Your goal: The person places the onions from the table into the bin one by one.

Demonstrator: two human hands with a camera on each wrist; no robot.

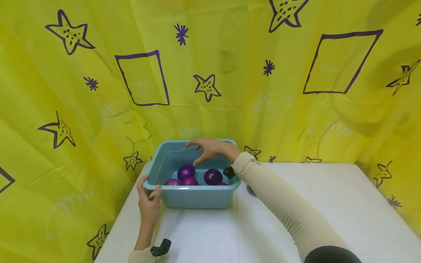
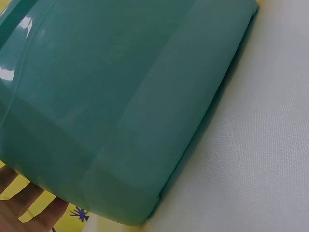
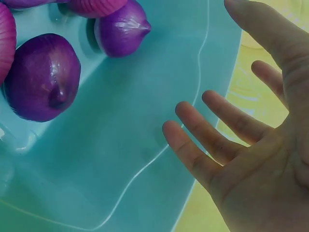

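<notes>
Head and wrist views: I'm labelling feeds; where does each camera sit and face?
Head: head-worn, facing forward and down at the tub; left hand and right hand show.
Left wrist: on that wrist, facing the tub's outer wall; fingers show.
Right wrist: on that wrist, facing into the tub; right hand shows.
Head and right wrist share onions.

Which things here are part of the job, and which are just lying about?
Likely in the job:
- blue tub, left hand gripping its rim
- purple onions inside, right hand above

Likely just around:
- white table
- yellow curtain

Unclear: dark object beside the tub, partly hidden
</notes>
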